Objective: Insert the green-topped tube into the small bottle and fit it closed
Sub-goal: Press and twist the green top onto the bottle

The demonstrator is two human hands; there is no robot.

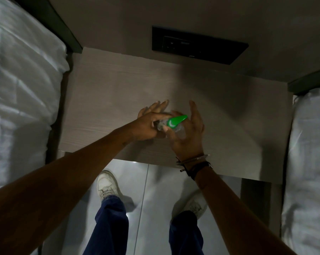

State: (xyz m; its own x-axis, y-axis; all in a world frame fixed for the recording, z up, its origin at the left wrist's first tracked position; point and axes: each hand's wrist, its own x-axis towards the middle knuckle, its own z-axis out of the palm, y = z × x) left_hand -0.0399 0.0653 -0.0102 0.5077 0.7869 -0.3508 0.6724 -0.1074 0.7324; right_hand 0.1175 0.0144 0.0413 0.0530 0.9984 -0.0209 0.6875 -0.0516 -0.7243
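Observation:
Both my hands meet above the middle of the light wooden table (pixel 104 85). A small clear bottle (pixel 179 131) lies in my right hand (pixel 189 133), mostly hidden by the palm and fingers. The green top (pixel 176 120) sits at the bottle's upper end, pointing right. My left hand (pixel 149 126) pinches the clear part just left of the green top with thumb and forefinger, its other fingers spread out. The tube under the green top is hidden from view.
White bedding lies on the left (pixel 21 85) and on the right (pixel 310 153) of the table. A black socket panel (pixel 199 45) is set in the wall behind. My legs and white shoes stand on a pale glossy floor (pixel 155 199) below the table's front edge.

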